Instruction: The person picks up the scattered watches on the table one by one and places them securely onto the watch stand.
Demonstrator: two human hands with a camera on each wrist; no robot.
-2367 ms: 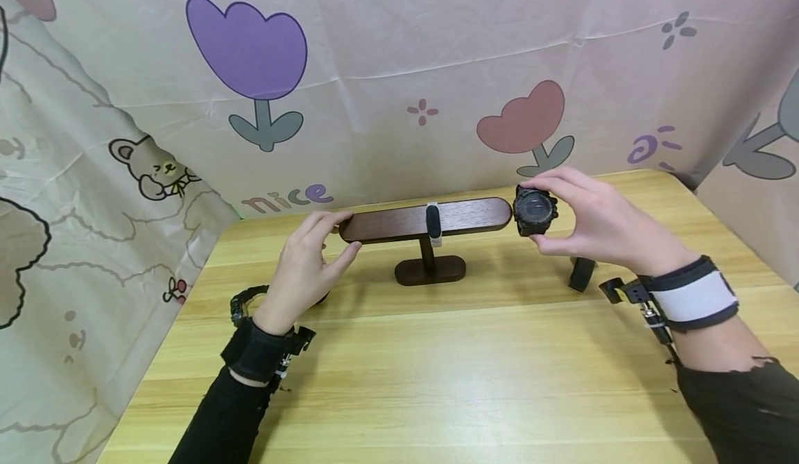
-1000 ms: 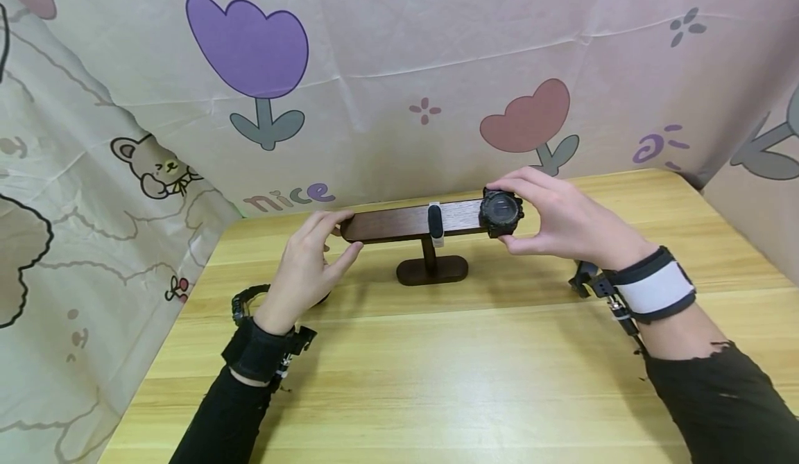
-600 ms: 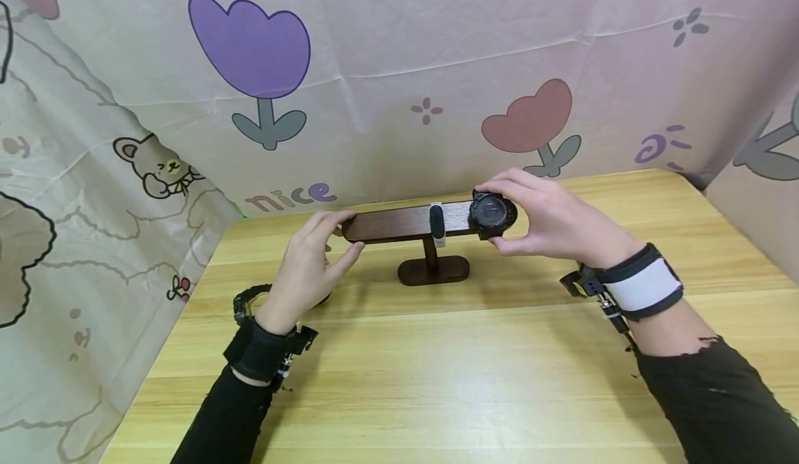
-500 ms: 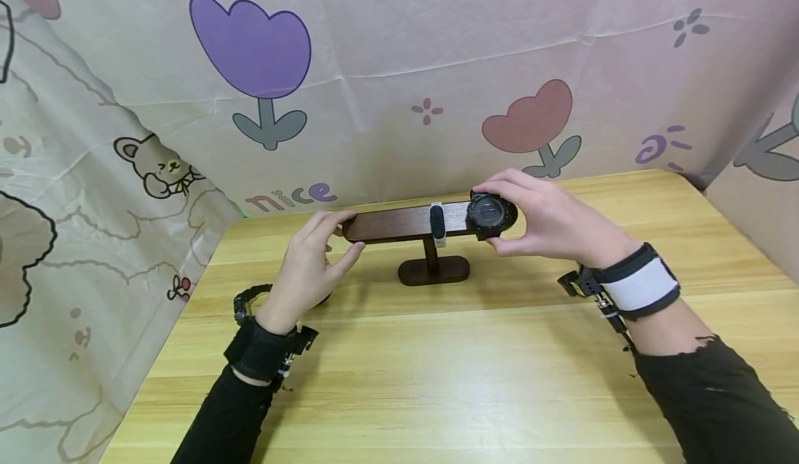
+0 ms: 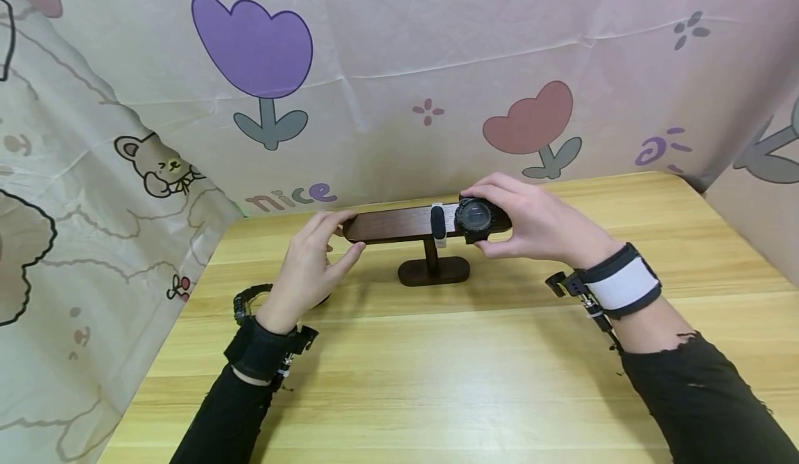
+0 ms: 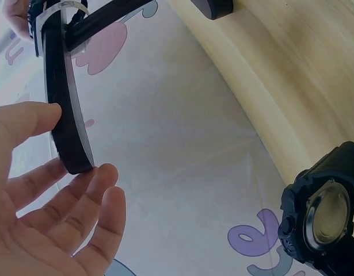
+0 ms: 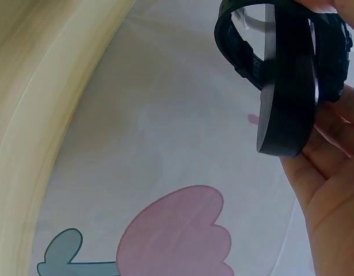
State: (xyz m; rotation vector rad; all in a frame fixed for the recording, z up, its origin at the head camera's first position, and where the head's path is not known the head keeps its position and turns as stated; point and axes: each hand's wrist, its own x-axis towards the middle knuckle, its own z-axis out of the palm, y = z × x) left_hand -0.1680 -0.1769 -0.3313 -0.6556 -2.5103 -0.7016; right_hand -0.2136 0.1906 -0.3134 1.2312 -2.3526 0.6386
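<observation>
A dark wooden watch stand (image 5: pixel 390 225) has a long bar on a post and an oval base. At the bar's left end my left hand (image 5: pixel 308 266) holds it, thumb (image 6: pixel 35 121) on one face and fingers around the tip. My right hand (image 5: pixel 533 221) pinches a chunky black watch (image 5: pixel 474 218) between thumb and fingers near the bar's right end. In the right wrist view the watch's strap (image 7: pixel 237 52) loops around the bar. Just left of that watch sits a slim black wristband with a white strap (image 5: pixel 439 222), on the bar's middle.
Another black watch (image 5: pixel 243 303) lies on the wooden table (image 5: pixel 437 381) behind my left wrist; the left wrist view shows its metal back (image 6: pixel 327 213). A patterned cloth (image 5: pixel 374 48) hangs right behind the table's far edge.
My right hand has moved left, sliding the black watch from beyond the bar's right end onto the bar, close to the wristband. The left hand has stayed at the left end.
</observation>
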